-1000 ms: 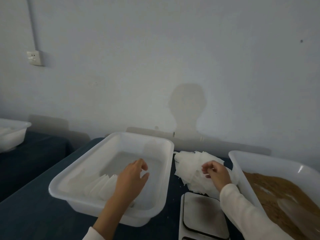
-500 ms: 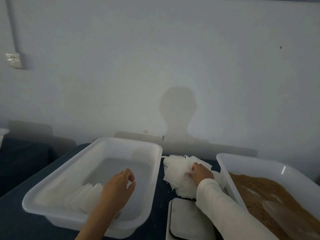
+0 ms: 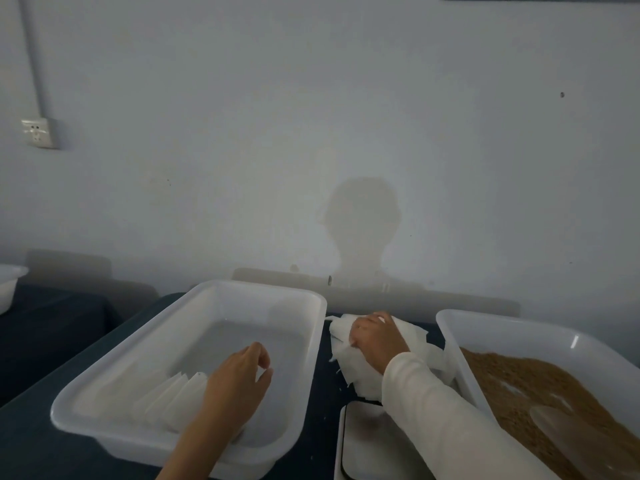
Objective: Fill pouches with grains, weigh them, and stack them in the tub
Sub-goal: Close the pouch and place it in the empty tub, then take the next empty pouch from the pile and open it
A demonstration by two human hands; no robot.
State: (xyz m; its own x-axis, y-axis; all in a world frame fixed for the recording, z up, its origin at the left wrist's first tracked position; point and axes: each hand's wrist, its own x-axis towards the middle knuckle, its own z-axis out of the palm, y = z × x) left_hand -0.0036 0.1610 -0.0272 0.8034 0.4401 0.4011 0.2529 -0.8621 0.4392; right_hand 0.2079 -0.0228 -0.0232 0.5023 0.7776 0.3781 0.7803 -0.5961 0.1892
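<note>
While the left hand (image 3: 239, 379) hovers inside the white tub (image 3: 188, 362) at about 7 o'clock of the view, its fingers hang loosely curled with the thumb apart, gripping nothing. Its bare forearm enters from the bottom edge and slants up toward 1 o'clock. Just at 9 o'clock of that hand, a row of flat filled pouches (image 3: 173, 393) leans overlapped on the tub floor. The right hand (image 3: 377, 336), in a cream sleeve (image 3: 446, 414), reaches toward 11 o'clock onto the heap of empty pouches (image 3: 349, 362) lying between the two tubs; its fingers curl down into the heap, gripping the top sheets. A scale (image 3: 367, 441) sits at 6 o'clock of the heap, partly under the sleeve. At 3 o'clock a second tub (image 3: 485, 327) holds brown grains (image 3: 512, 375) with a clear scoop (image 3: 568, 427) resting in them.
</note>
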